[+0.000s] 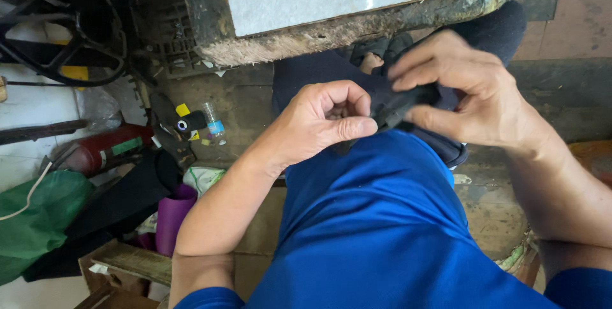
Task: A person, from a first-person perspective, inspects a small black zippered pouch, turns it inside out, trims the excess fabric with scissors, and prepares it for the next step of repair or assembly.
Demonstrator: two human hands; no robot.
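Fingers (357, 127) pinching black strap (401, 108), wrists bent inward

Worn tiled floor (577, 22), grimy table edge (357, 25)

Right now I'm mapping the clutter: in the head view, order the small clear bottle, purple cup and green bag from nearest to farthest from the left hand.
From the left hand:
1. Small clear bottle, on the floor just to its left.
2. Purple cup, lower left, beside the forearm.
3. Green bag, at the far left edge.
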